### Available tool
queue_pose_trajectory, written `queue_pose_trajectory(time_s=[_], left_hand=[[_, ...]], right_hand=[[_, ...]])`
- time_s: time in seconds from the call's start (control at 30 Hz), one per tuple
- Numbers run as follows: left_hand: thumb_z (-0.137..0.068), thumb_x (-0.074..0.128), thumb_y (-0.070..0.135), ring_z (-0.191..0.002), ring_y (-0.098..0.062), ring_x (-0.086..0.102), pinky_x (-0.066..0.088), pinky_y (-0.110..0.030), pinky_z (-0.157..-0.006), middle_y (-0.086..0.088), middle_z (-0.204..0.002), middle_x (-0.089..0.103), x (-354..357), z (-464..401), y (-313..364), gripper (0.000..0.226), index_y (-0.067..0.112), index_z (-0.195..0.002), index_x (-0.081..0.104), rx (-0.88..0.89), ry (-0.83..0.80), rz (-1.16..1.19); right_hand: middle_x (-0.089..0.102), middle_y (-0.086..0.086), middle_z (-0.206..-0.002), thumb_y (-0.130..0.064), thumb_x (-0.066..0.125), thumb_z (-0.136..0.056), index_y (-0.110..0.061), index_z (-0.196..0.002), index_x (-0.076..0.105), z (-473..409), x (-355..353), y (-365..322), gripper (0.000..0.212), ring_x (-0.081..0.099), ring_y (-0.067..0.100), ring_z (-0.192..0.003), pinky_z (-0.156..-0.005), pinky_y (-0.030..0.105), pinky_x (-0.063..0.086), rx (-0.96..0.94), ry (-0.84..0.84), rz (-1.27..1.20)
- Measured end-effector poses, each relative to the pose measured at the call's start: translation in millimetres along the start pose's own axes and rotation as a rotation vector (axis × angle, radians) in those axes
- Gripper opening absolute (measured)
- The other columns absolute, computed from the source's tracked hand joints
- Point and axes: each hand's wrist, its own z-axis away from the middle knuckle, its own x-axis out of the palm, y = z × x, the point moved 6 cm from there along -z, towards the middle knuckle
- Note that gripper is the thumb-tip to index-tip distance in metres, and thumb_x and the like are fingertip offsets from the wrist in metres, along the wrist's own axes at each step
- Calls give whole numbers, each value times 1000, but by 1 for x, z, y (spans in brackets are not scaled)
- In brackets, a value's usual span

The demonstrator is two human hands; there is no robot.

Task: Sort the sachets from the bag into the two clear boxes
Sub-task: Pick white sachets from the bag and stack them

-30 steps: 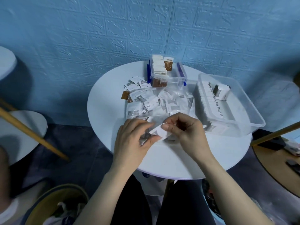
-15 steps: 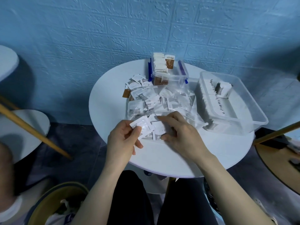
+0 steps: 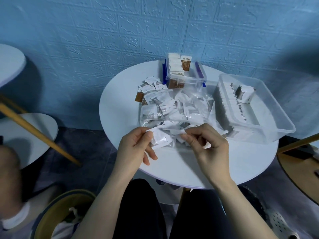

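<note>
Our left hand (image 3: 138, 149) now pinches a few white sachets (image 3: 161, 138) between thumb and fingers, lifted a little above the round white table (image 3: 241, 169). Half a second ago this hand held them lower and more to the left; now it has come up and toward the middle. Our right hand (image 3: 205, 144) lay flat over the sachets at the bag mouth before; now its fingers are curled and it pinches another white sachet (image 3: 182, 135) at the near edge of the clear bag (image 3: 174, 107). So the two hands are close, both gripping sachets, and not touching each other.

We judge that a small bunch is being gathered for sorting. The bag, lying open at the table's middle, is quite full, so much of the task remains. The small clear box (image 3: 186, 78) at the far edge holds brown-and-white sachets standing upright. The large clear box (image 3: 259, 121) at the right holds a long row of white sachets. Some loose sachets (image 3: 150, 83) lie beside the small box. The white ones in our hands probably belong in the large box.
</note>
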Motion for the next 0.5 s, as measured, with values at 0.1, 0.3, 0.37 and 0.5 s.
queue_pose_trajectory(time_s=[0.1, 0.3, 0.37, 0.5], left_hand=[[-99, 52, 16, -44, -23, 61, 41, -25, -36, 2, -51, 58, 2, 0, 2, 15, 20, -95, 66, -21, -68, -9], [-85, 68, 24, -46, -20, 60, 40, -23, -36, 5, -74, 71, 6, 2, 4, 23, 19, -107, 65, -57, -209, 42], [-76, 74, 24, -48, -19, 61, 41, -23, -37, 3, -86, 74, 7, 3, 4, 39, 20, -113, 62, -68, -252, 51], [-82, 72, 6, -45, -18, 58, 38, -21, -34, 0, -83, 73, 2, 3, 0, 31, 26, -105, 65, -2, -110, 52]], right_hand=[[65, 0, -83, -8, 68, -84, -9, -80, 72, 4, 7, -7, 6, 60, 18, -79, -69, 29, 46, -238, -119, 188], [60, 6, -76, 2, 75, -73, -8, -77, 73, 2, 16, -6, 10, 57, 27, -72, -68, 24, 38, -393, -208, 436], [59, 6, -74, 0, 76, -73, -9, -79, 74, 2, 18, -8, 11, 55, 27, -70, -64, 27, 39, -425, -212, 475], [58, 2, -78, -8, 75, -80, -16, -93, 77, 1, 17, -6, 15, 55, 21, -73, -63, 28, 42, -344, -192, 456]])
